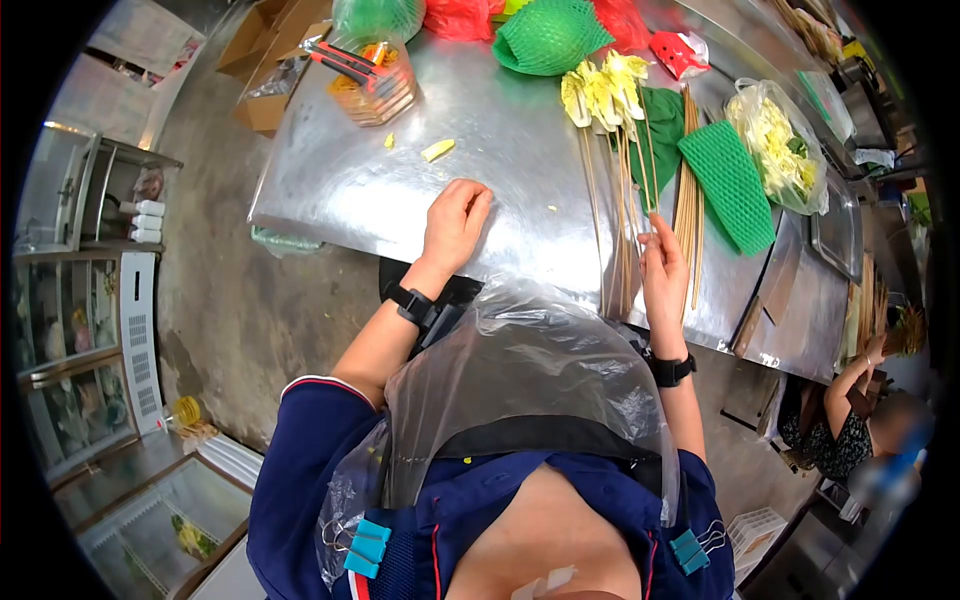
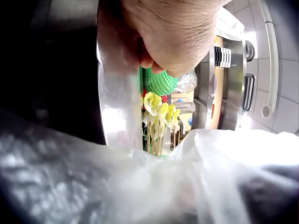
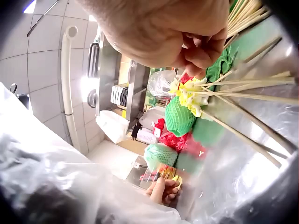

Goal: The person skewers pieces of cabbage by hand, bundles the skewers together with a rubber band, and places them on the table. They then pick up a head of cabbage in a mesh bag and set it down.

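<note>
My right hand (image 1: 663, 275) pinches a thin wooden skewer (image 1: 648, 160) near its lower end. Yellow cabbage leaves (image 1: 607, 90) cluster at the upper ends of several skewers lying beside it on the steel table (image 1: 340, 200). In the right wrist view the curled fingers are just above the leafy ends (image 3: 191, 95). My left hand (image 1: 455, 225) hangs loosely curled over the table's near edge, apparently holding nothing. Beyond it lie two small yellow pieces, the larger one a leaf scrap (image 1: 437, 150).
Bare skewers (image 1: 688, 215) and a green foam net (image 1: 728, 185) lie right of my right hand. Farther right are a bag of cabbage leaves (image 1: 780, 145) and a knife (image 1: 770, 290). A plastic tub (image 1: 375, 95) with red-and-black tools stands back left. Another person (image 1: 850, 420) is at far right.
</note>
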Available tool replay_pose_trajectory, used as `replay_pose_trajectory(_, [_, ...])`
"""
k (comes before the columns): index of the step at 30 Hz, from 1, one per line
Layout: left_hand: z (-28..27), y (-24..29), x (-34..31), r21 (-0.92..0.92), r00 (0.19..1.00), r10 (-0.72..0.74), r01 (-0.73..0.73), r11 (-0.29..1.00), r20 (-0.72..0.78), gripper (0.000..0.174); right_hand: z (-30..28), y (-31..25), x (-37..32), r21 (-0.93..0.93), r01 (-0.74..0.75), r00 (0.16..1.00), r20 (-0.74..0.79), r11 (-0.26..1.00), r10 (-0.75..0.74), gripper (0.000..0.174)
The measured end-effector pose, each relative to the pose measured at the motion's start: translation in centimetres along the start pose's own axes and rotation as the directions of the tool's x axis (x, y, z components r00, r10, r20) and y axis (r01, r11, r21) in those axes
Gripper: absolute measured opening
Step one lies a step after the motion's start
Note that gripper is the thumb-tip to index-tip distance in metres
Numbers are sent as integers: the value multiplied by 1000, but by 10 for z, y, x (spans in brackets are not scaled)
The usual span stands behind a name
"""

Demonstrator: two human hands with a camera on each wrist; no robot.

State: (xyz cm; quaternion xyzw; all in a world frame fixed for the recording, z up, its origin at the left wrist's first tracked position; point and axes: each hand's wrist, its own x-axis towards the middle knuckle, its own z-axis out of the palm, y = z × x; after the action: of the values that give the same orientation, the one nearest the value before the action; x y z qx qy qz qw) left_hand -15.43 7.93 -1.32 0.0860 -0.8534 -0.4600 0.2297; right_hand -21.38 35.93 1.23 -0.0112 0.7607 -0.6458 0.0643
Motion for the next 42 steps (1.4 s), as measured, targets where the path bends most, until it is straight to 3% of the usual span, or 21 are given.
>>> replay_pose_trajectory(3, [0, -2, 0, -5, 1000, 1, -1, 1000, 0, 12, 9, 5, 8, -266, 114, 993, 19, 957, -113, 32])
replay_pose_trajectory(8, [0, -1, -1, 7, 1000, 16, -16, 1000, -12, 13, 16, -8, 5, -690, 221, 972, 94, 689, -217, 30])
replay_pose_trajectory(11, [1, -3, 0, 8, 999, 48, -48, 999, -19, 12, 19, -14, -1, -770, 337, 915, 133, 541, -380, 38])
replay_pose_trajectory(14, [1, -2, 0, 9, 998, 59, -59, 998, -15, 12, 20, -12, -4, -837, 335, 885, 122, 433, -449, 49])
replay_pose_trajectory(17, [1, -4, -1, 24, 998, 59, -59, 998, 9, 11, 20, 2, -8, -823, 315, 929, 166, 473, -330, 58])
replay_pose_trajectory(21, [2, -1, 1, -4, 999, 47, -47, 999, -15, 10, 27, 8, -7, -770, 402, 892, 206, 495, -403, 57])
replay_pose_trajectory(24, [4, -3, 0, -5, 999, 34, -34, 999, -14, 9, 27, 4, 2, -840, 267, 953, 159, 472, -257, 53])
replay_pose_trajectory(27, [3, -2, -1, -4, 1000, 19, -19, 1000, -11, 9, 24, 11, 15, -837, 183, 968, 60, 515, -245, 47])
replay_pose_trajectory(30, [3, -4, -1, 7, 998, 59, -59, 998, -19, 9, 19, 9, 20, -807, 170, 980, 80, 566, -181, 40])
replay_pose_trajectory(31, [3, -4, -2, 10, 998, 54, -54, 999, -16, 9, 14, 14, 22, -791, 199, 965, 53, 579, -259, 29])
replay_pose_trajectory(35, [2, -2, -3, 28, 998, 59, -59, 998, -12, 10, 2, 0, 18, -845, 228, 952, 89, 484, -294, 18])
replay_pose_trajectory(42, [3, -2, -3, 25, 997, 81, -80, 996, -12, 10, -9, -16, -2, -835, 211, 934, 19, 508, -358, 22])
